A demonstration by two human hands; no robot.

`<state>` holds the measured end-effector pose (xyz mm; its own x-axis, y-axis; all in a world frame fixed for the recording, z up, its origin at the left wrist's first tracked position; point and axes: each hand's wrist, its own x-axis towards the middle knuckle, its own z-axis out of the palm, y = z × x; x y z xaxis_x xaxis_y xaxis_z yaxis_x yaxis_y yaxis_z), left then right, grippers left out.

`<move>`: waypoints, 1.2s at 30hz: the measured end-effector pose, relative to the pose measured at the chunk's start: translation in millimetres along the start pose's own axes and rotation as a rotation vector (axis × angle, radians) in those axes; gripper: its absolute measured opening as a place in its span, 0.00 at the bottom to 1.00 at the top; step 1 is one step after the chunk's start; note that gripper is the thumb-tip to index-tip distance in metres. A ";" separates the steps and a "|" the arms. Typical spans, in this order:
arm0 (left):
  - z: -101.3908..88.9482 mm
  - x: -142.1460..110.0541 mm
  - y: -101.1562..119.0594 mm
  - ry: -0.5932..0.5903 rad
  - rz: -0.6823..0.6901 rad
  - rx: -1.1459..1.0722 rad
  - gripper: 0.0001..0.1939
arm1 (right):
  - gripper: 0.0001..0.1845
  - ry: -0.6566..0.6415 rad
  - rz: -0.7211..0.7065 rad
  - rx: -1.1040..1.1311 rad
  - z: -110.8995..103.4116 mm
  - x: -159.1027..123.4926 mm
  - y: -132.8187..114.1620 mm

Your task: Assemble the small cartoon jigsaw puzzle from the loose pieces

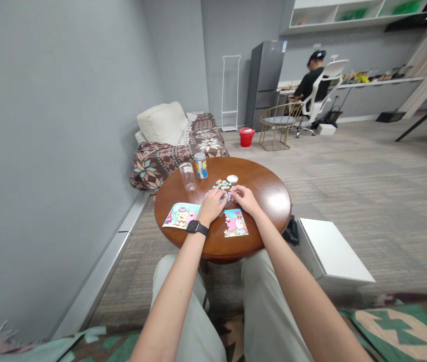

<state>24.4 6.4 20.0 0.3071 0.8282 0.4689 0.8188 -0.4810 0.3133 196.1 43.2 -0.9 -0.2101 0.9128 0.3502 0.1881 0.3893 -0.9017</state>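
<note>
Loose jigsaw puzzle pieces (221, 185) lie in a small heap on the round wooden table (269, 193). My left hand (211, 205), with a dark watch on its wrist, rests at the near side of the heap, fingers and thumb apart. From the right, my right hand (248, 199) reaches to the same pieces, its fingertips pinched on a small puzzle piece partly hidden by them. Just below the hands is a partly joined puzzle (236, 223) with pink and blue cartoon figures. A cartoon picture sheet (182, 215) lies to the left, its right end under my left hand and wrist.
A clear glass (188, 177), a yellow-blue can (200, 166) and a round white lid (232, 178) stand beyond my hands. A white box (334, 249) is on the floor at right. Farther back are a red bucket (247, 137), a gold chair (279, 123) and a seated person (309, 83).
</note>
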 end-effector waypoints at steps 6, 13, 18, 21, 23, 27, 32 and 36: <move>-0.7 0.4 0.0 0.005 0.001 -0.012 0.09 | 0.09 0.008 0.005 -0.003 0.6 0.0 -0.2; -0.6 0.6 0.2 -0.006 0.002 0.002 0.09 | 0.10 0.000 0.011 -0.018 1.5 2.5 5.5; 1.4 1.2 -1.8 -0.011 0.009 0.000 0.09 | 0.10 0.009 0.007 -0.019 1.5 3.1 8.2; 1.3 1.3 -1.7 -0.011 0.011 0.008 0.08 | 0.10 0.011 0.002 -0.016 1.4 2.6 7.5; 0.2 1.2 -0.9 -0.017 0.010 0.007 0.08 | 0.10 0.010 0.002 -0.013 1.5 2.2 6.6; -2.2 1.0 1.3 -0.030 0.002 -0.003 0.09 | 0.09 0.006 0.006 0.002 1.9 1.7 5.0; -1.7 0.8 2.0 -0.023 0.004 -0.009 0.09 | 0.09 0.000 0.005 0.001 1.7 1.8 6.1; 0.1 1.0 0.5 -0.021 0.006 -0.006 0.09 | 0.08 -0.006 -0.002 -0.023 1.1 1.7 6.9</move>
<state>25.1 7.0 20.5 0.3217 0.8313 0.4533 0.8141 -0.4873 0.3159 195.9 47.3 -6.8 -0.2167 0.9111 0.3508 0.2100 0.3944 -0.8946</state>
